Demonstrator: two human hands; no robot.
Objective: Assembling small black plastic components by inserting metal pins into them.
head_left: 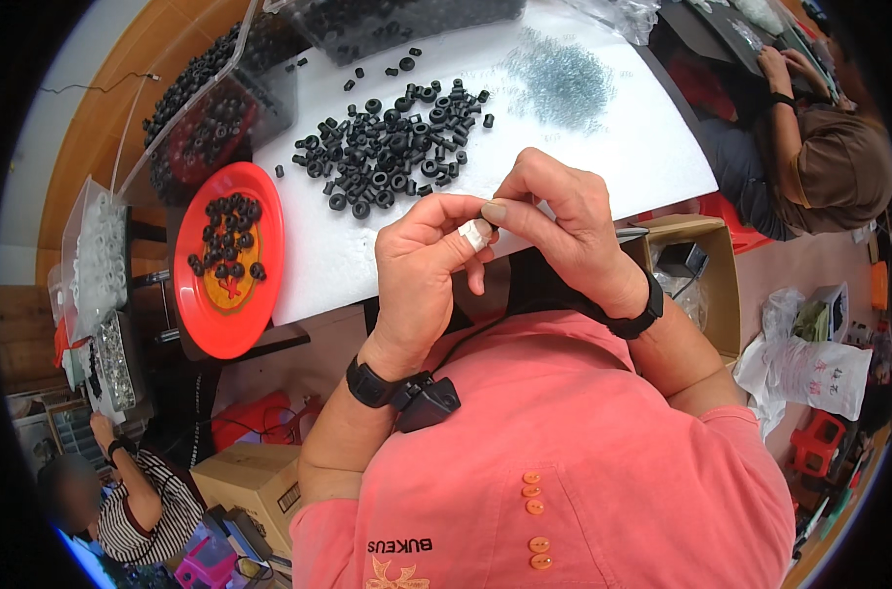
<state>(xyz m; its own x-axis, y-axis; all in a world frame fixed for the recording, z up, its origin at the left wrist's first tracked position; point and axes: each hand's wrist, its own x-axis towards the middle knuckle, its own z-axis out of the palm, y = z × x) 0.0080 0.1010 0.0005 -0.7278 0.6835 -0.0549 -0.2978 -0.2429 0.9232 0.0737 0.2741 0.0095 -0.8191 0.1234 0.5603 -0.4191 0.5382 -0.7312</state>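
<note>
- left hand (421,260) and right hand (569,216) are pinching a small black piece (490,227) between fingertips
- loose black parts (392,147) are lying farther off
- red plate (220,340) is sitting left

White tabletop (652,157): black parts (397,143) heaped, silvery bits (561,83) spread.

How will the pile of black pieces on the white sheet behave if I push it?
The black pieces look rounded, some ring-shaped, so a few may roll. They sit loosely heaped, so the pile will likely spread. Each looks small and hollow, so probably light.
</note>
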